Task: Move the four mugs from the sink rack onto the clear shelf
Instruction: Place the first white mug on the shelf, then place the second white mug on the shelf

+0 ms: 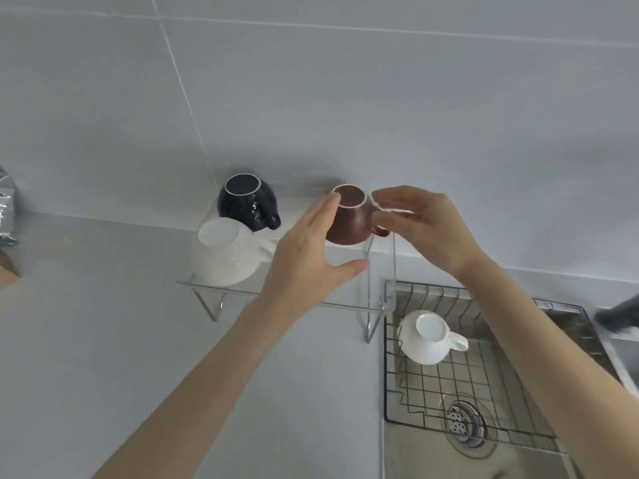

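Note:
Three mugs stand upside down on the clear shelf [235,290] against the wall: a black mug [245,202] at the back, a white mug [224,254] in front of it, and a brown mug [349,223] at the right end. My left hand [307,250] is open at the brown mug's left side, fingertips by its base. My right hand [425,229] hovers at its right, fingers spread above the handle. Another white mug [428,337] sits upside down on the wire sink rack [432,385].
The steel sink lies at the lower right, with its drain [463,423] under the rack. A silver bag [5,205] stands at the far left on the grey counter. A dark blurred object [619,319] is at the sink's right edge.

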A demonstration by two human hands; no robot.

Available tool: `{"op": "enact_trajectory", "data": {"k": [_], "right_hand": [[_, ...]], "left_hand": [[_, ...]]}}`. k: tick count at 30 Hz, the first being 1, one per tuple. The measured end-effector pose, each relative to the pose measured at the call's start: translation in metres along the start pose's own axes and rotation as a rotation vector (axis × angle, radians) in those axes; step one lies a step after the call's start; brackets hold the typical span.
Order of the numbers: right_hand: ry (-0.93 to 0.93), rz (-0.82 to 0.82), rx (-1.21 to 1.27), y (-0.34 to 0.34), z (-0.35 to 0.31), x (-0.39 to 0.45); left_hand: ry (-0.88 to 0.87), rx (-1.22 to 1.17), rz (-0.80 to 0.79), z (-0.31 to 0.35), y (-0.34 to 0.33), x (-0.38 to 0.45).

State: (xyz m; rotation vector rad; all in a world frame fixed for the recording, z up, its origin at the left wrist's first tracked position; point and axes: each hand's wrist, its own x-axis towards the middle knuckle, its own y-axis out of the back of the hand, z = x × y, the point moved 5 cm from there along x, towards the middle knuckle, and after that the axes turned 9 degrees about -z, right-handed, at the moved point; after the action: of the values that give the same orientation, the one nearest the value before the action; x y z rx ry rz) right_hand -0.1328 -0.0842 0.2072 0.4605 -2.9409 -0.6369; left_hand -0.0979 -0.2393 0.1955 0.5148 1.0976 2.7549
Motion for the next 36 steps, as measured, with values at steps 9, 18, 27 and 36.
{"op": "enact_trajectory", "data": {"k": [9, 18, 27, 36], "right_hand": [[-0.384, 0.037, -0.041, 0.076, 0.163, -0.082], [-0.59, -0.181, -0.172, 0.051, 0.281, -0.096], [-0.573, -0.234, -0.146, 0.032, 0.32, -0.09], [-0.523, -0.13, -0.134, 0.049, 0.295, -0.1]], "left_hand": [[0.074, -0.025, -0.465, 0.04, -0.176, 0.001], [0.303, -0.087, -0.601, -0.007, -0.282, -0.012], [0.524, -0.041, -0.571, -0.043, -0.318, -0.009], [0.422, 0.023, -0.578, -0.022, -0.296, -0.002]]}}
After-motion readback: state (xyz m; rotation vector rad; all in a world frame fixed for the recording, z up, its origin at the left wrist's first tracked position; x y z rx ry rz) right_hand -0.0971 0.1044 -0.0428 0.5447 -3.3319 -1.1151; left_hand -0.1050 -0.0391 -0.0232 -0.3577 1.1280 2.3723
